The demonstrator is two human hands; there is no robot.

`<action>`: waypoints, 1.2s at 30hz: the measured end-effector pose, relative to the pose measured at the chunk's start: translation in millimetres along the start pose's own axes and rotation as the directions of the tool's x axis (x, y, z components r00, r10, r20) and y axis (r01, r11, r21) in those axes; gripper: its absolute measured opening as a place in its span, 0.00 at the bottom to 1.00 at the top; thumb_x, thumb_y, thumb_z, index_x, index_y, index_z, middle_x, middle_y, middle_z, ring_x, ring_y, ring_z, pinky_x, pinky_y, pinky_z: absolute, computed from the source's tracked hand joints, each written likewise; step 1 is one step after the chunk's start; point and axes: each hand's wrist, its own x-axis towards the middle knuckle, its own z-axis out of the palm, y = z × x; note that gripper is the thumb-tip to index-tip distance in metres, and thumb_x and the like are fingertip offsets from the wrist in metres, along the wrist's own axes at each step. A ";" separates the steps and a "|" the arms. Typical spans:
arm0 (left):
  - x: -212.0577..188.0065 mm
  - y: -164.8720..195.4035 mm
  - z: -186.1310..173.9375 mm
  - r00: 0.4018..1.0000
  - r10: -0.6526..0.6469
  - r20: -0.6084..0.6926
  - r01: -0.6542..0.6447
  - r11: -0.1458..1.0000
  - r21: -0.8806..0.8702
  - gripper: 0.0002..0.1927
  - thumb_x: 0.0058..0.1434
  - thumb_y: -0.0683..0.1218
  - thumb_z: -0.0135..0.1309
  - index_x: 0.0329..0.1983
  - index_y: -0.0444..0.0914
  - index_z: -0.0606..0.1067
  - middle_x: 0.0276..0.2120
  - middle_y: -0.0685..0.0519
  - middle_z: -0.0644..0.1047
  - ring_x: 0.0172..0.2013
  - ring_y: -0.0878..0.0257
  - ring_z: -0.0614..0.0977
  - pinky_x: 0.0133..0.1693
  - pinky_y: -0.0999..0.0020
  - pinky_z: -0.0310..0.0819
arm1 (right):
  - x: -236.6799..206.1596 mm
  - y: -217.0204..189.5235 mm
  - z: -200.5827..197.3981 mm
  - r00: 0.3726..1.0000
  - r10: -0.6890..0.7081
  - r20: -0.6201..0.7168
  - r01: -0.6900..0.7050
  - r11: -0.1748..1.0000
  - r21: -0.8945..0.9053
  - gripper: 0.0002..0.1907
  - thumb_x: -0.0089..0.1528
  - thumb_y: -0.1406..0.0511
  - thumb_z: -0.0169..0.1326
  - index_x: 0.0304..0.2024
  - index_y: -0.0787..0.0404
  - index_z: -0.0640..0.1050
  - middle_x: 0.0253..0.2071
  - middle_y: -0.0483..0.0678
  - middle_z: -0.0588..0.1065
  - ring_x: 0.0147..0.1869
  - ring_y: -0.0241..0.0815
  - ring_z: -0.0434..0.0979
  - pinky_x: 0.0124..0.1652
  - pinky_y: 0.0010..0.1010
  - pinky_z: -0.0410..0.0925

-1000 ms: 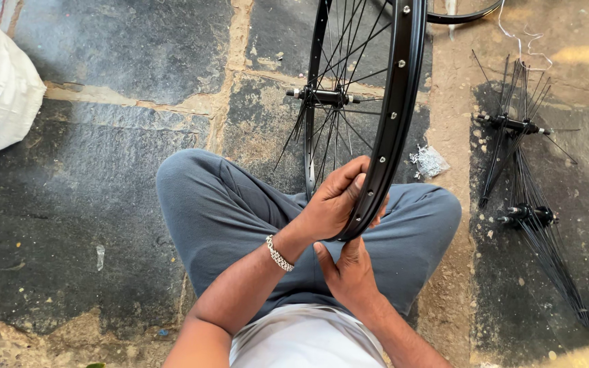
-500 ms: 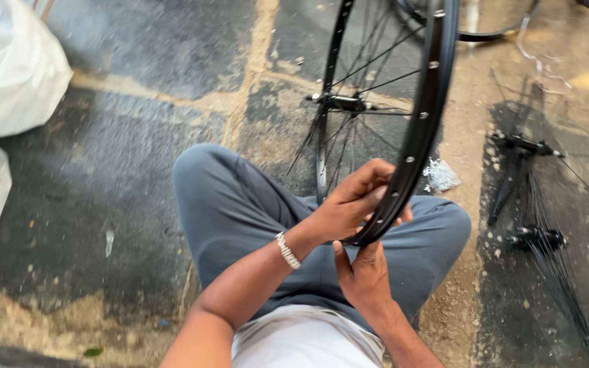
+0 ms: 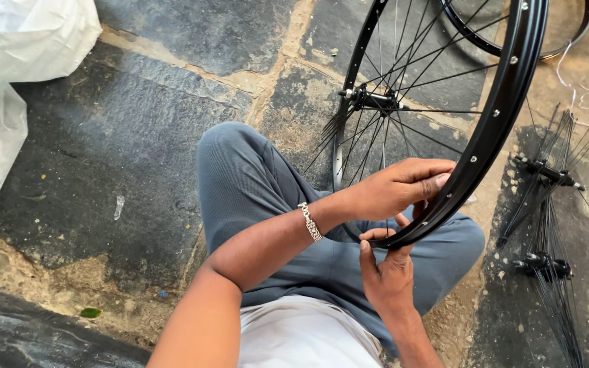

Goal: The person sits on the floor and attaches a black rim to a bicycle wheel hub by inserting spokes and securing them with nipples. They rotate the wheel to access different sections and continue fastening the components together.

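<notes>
A black bicycle wheel rim (image 3: 506,102) stands upright over my lap, with thin spokes running to its hub (image 3: 369,99). My left hand (image 3: 397,187), with a metal bracelet on its wrist, reaches across and its fingers rest on the inner side of the rim near the bottom. My right hand (image 3: 386,272) grips the lowest part of the rim from below, thumb up against it. I sit on the stone floor in grey trousers (image 3: 253,184).
Two loose hubs with bunches of black spokes (image 3: 547,204) lie on the floor at the right. Another black rim (image 3: 512,48) lies behind the wheel. White plastic bags (image 3: 8,75) sit at the upper left. The floor is dark stone slabs with sandy joints.
The view has shifted left and closer, so the wheel and hands sit further right. My left hand has slid along the inside of the rim; my right hand stays at the rim's bottom.
</notes>
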 end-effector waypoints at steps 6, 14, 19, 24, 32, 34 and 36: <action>-7.7 -7.5 21.1 0.960 0.267 -0.082 -0.279 0.932 -0.230 0.16 0.79 0.52 0.43 0.61 0.38 0.66 0.45 0.55 0.73 0.45 0.70 0.79 0.53 0.70 0.76 | 1.0 9.1 -0.1 0.984 -0.176 -0.016 0.176 0.984 0.000 0.37 0.64 0.73 0.52 0.70 0.63 0.49 0.42 0.49 0.78 0.45 0.45 0.81 0.48 0.35 0.71; -1.5 -14.9 31.0 0.952 0.245 -0.184 -0.260 0.964 -0.061 0.12 0.84 0.49 0.42 0.53 0.35 0.68 0.37 0.55 0.74 0.40 0.73 0.77 0.47 0.74 0.74 | -0.7 26.3 -1.5 0.995 -0.102 -0.024 0.100 0.993 -0.056 0.43 0.62 0.69 0.55 0.71 0.65 0.44 0.49 0.59 0.78 0.49 0.58 0.81 0.46 0.42 0.71; 2.3 -17.8 37.9 0.923 0.273 -0.271 -0.263 0.962 0.074 0.10 0.82 0.48 0.43 0.54 0.36 0.68 0.38 0.54 0.77 0.40 0.71 0.80 0.47 0.75 0.76 | 1.5 27.1 -5.9 0.993 -0.118 -0.029 0.117 0.993 -0.034 0.44 0.63 0.70 0.53 0.73 0.64 0.42 0.50 0.58 0.77 0.49 0.55 0.81 0.45 0.41 0.71; -19.0 -27.0 18.5 0.753 0.499 -0.429 -0.315 0.845 0.432 0.17 0.74 0.45 0.49 0.63 0.41 0.63 0.53 0.52 0.76 0.51 0.63 0.80 0.51 0.70 0.79 | 5.0 23.0 -10.1 0.995 -0.092 -0.044 0.092 0.996 -0.003 0.40 0.64 0.70 0.53 0.73 0.63 0.48 0.40 0.51 0.77 0.45 0.45 0.81 0.50 0.37 0.70; -39.4 -53.9 -74.5 0.535 0.502 -0.680 0.427 0.534 0.730 0.23 0.61 0.42 0.60 0.56 0.32 0.66 0.47 0.41 0.74 0.47 0.47 0.77 0.48 0.52 0.71 | 2.6 14.4 -7.8 0.991 -0.061 -0.116 0.055 0.997 -0.056 0.33 0.68 0.64 0.54 0.70 0.63 0.55 0.35 0.43 0.77 0.38 0.40 0.80 0.46 0.34 0.72; -36.3 -63.9 -78.0 0.527 0.286 -0.801 0.475 0.682 0.556 0.20 0.62 0.45 0.59 0.54 0.36 0.69 0.40 0.47 0.79 0.41 0.52 0.81 0.44 0.56 0.74 | 3.1 12.7 -7.0 0.990 -0.064 -0.125 0.056 0.996 -0.068 0.33 0.67 0.63 0.54 0.70 0.64 0.56 0.36 0.44 0.78 0.39 0.41 0.81 0.46 0.35 0.72; -33.7 -72.2 -78.1 0.536 0.186 -0.823 0.478 0.737 0.478 0.16 0.62 0.46 0.58 0.51 0.37 0.71 0.35 0.50 0.81 0.36 0.56 0.83 0.40 0.59 0.76 | 2.6 11.7 -6.7 0.988 -0.069 -0.136 0.059 0.995 -0.079 0.33 0.67 0.63 0.54 0.70 0.64 0.56 0.36 0.44 0.78 0.39 0.42 0.81 0.46 0.35 0.71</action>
